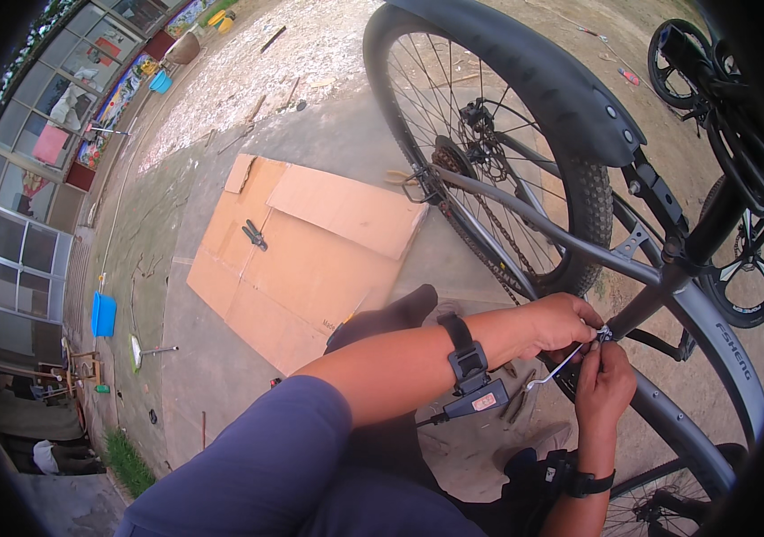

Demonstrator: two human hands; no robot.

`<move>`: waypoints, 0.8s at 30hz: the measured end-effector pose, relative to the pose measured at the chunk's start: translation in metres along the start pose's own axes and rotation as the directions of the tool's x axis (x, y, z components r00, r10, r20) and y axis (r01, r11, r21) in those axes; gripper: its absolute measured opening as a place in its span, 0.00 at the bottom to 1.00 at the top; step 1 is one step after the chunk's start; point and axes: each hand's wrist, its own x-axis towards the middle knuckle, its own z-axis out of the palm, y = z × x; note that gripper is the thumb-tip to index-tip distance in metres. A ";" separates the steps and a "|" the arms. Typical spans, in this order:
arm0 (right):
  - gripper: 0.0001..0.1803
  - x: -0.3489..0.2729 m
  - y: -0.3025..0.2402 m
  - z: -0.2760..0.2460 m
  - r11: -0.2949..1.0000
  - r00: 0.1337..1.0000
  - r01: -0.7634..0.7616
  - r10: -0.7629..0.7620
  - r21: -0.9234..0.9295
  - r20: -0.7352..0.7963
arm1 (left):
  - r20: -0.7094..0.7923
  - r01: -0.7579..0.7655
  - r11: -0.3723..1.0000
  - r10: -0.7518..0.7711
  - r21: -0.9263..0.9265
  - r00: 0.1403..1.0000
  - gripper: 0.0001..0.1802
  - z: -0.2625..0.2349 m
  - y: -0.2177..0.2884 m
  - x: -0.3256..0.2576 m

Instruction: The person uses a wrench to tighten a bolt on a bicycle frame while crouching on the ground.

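A grey bicycle frame (570,237) with a black-tyred wheel (598,215) and a wide black mudguard (525,67) stands at my right. My left hand (561,324) reaches across, its fingers pinched at a small silver metal part (605,333) beside the frame tubes. Just below, my right hand (604,385) has thumb and fingers closed on the lower side of the same part. A thin silver rod or wire (564,365) slants down from between the hands and ends in a bent tip. My fingertips cover much of the part.
Several hand tools (518,403) lie on the ground beneath my hands. Pliers (255,234) rest on a flattened cardboard sheet (301,286) to the left. Other bicycle parts (740,268) stand at the far right. A blue bin (104,315) sits near the building.
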 end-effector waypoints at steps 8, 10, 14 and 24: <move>0.10 0.001 -0.001 0.000 1.000 1.000 0.018 -0.018 0.004 -0.005 | -0.017 -0.003 0.999 0.003 0.035 1.000 0.18 -0.001 0.001 -0.001; 0.10 0.001 -0.001 0.000 1.000 1.000 0.017 -0.017 -0.002 -0.007 | -0.018 0.000 0.999 0.001 0.036 1.000 0.18 0.000 0.002 -0.002; 0.10 0.001 -0.001 -0.001 1.000 1.000 0.013 -0.013 -0.006 -0.003 | -0.021 0.001 0.999 0.000 0.040 1.000 0.18 0.001 0.003 -0.002; 0.10 0.000 0.000 0.000 1.000 1.000 0.008 -0.008 0.002 0.004 | -0.023 -0.003 0.999 0.004 0.046 1.000 0.18 0.000 0.003 -0.002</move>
